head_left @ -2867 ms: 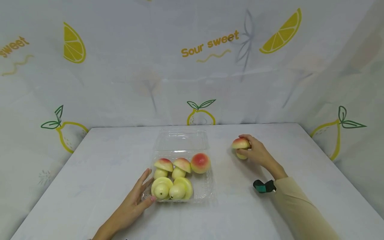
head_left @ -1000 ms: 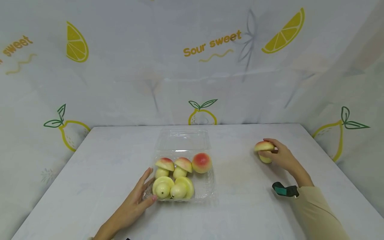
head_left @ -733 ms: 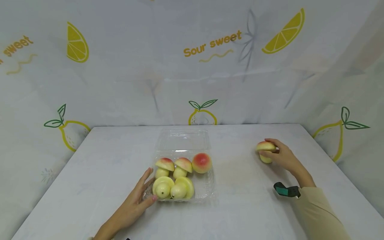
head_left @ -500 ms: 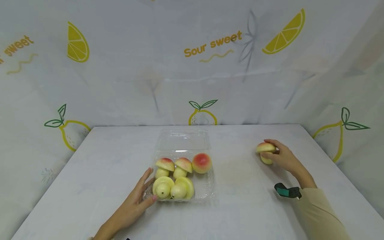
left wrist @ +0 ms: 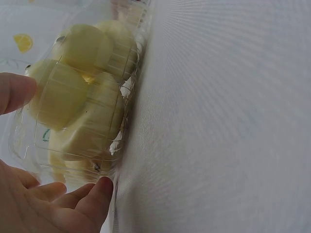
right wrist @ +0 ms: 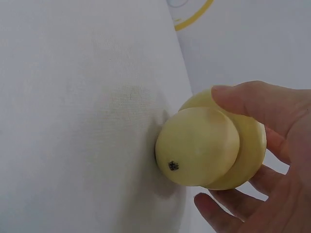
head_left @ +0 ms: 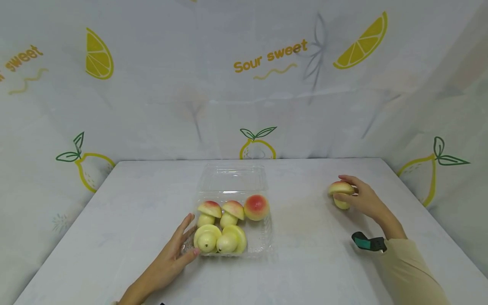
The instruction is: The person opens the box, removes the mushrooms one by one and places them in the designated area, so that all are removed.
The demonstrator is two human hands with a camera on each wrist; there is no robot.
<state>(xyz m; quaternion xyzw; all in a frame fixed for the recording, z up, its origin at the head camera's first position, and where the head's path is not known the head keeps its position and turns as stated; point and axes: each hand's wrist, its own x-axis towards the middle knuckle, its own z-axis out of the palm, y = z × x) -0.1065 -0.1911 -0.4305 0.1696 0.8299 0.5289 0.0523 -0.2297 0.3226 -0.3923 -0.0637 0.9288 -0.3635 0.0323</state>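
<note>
Head view, from the near side: the left hand [head_left: 162, 259] lies with fingers loosely extended at the near left corner of a clear box [head_left: 261, 239]. Two mushrooms [head_left: 226, 243] lie in its near row; behind are two tilted mushrooms [head_left: 228, 218] and a red-topped round piece [head_left: 256, 207]. Well to the right, the right hand [head_left: 367, 203] grips another mushroom [head_left: 340, 188], cap up, between thumb and fingers. Beyond the table [head_left: 305, 241] hangs a lemon-print cloth [head_left: 213, 114].
</note>
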